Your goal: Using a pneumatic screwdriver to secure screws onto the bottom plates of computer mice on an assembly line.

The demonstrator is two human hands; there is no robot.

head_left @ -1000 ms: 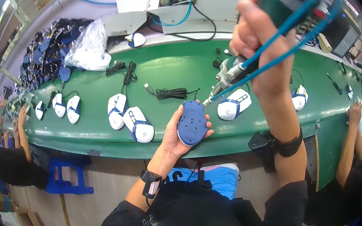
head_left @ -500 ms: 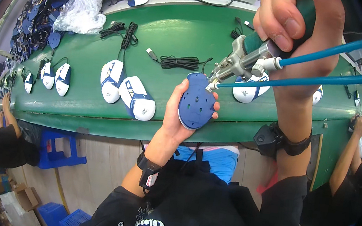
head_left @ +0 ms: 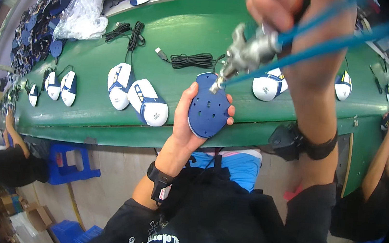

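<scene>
My left hand (head_left: 185,123) is closed round a computer mouse (head_left: 207,118), its dark blue underside with several small holes turned up. From its far end a black cable runs to a coiled bundle (head_left: 192,61) with a plug. My right hand (head_left: 278,10), partly blurred, grips a metal dispensing gun (head_left: 251,51) fed by blue hoses (head_left: 320,42). The gun's narrow nozzle points at the far part of the mouse's underside; whether the tip touches it I cannot tell.
White-and-blue mice (head_left: 148,102) lie on the green bench (head_left: 177,27), some to the left, others right (head_left: 343,86). A clear plastic bag (head_left: 83,15) and a heap of blue mouse parts (head_left: 36,24) stand far left. Co-workers (head_left: 14,162) sit on both sides, near a blue stool (head_left: 70,167).
The gun's nozzle has moved left and slightly away from me, from the mouse's right edge to over its far part. My left hand still holds the mouse.
</scene>
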